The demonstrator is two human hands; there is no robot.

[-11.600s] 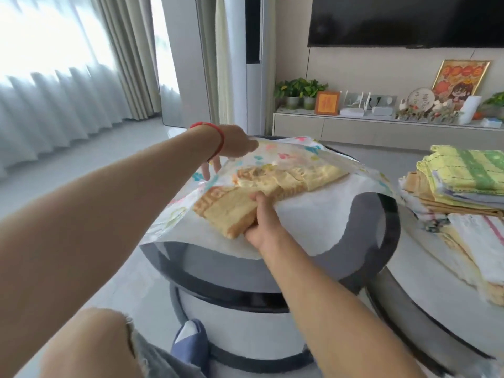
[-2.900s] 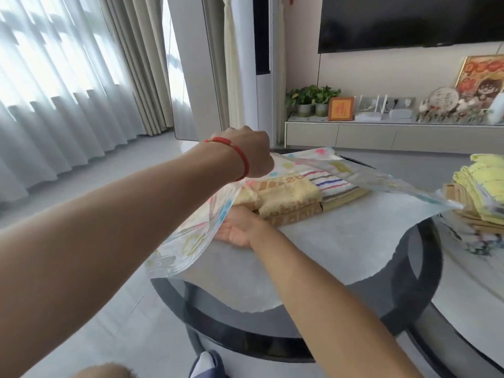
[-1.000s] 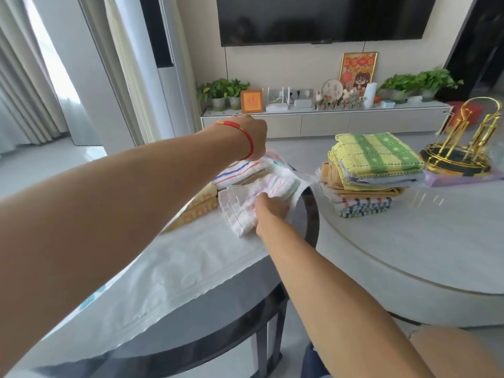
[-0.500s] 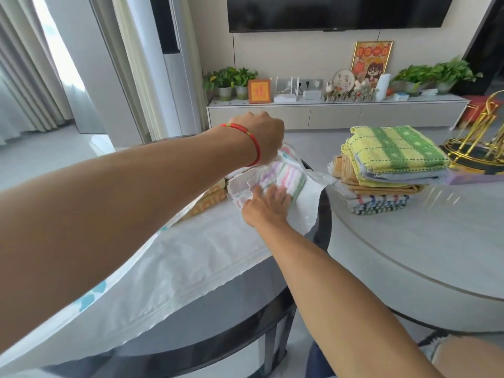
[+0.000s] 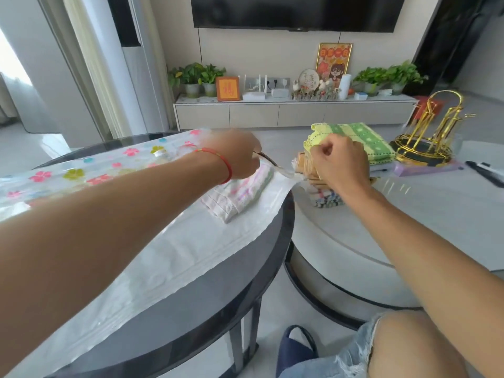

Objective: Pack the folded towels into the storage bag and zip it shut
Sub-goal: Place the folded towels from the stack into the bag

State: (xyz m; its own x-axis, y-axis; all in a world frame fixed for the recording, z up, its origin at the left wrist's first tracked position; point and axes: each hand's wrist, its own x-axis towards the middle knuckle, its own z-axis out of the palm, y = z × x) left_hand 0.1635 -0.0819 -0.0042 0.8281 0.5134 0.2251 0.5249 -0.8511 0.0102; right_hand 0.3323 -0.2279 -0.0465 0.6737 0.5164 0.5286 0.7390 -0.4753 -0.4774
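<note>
One view only, from the head camera; half a second ago the right hand was flat on the striped towel, pushing it into the mouth of the storage bag (image 5: 174,257); now the striped towel (image 5: 240,190) lies inside, under the clear film, and the right hand (image 5: 336,165) has pulled back to the bag's corner near the dark table's (image 5: 207,304) edge; its fingers are curled and seem to pinch the bunched film there; the left hand (image 5: 237,155) grips the upper flowered layer just beside it, as before, fingers closed on the plastic; the towel sits just below the left wrist, touching neither hand directly; a stack of folded towels (image 5: 354,144) remains behind the right hand on the pale table (image 5: 409,214), partly hidden by it; so packing looks unfinished, and the zip is not yet closed; more towels probably go in first.
</note>
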